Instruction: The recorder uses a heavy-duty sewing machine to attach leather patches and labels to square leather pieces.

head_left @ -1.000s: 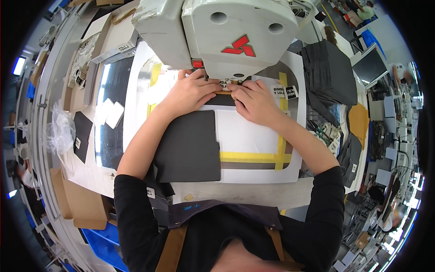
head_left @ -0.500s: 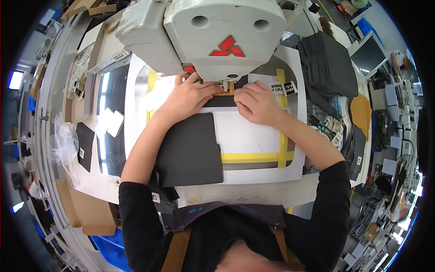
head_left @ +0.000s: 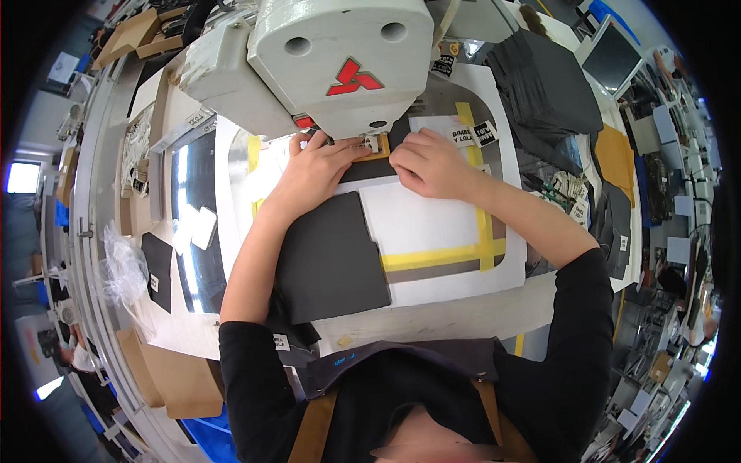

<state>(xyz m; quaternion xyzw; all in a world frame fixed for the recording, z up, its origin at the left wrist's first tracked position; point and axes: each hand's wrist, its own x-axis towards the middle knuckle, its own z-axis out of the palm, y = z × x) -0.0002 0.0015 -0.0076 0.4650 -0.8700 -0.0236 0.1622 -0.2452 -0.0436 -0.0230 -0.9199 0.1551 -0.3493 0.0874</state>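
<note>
Under far sewing machine, touching tan template with left hand, with right hand beside; unable to confirm pinching.

I work at a pale table. In front of me a broad white sheet lies flat on it, and a big white machine stands beyond. On my left lie a crumpled clear bag and a small dark piece; on my right, piled dark sheets.
</note>
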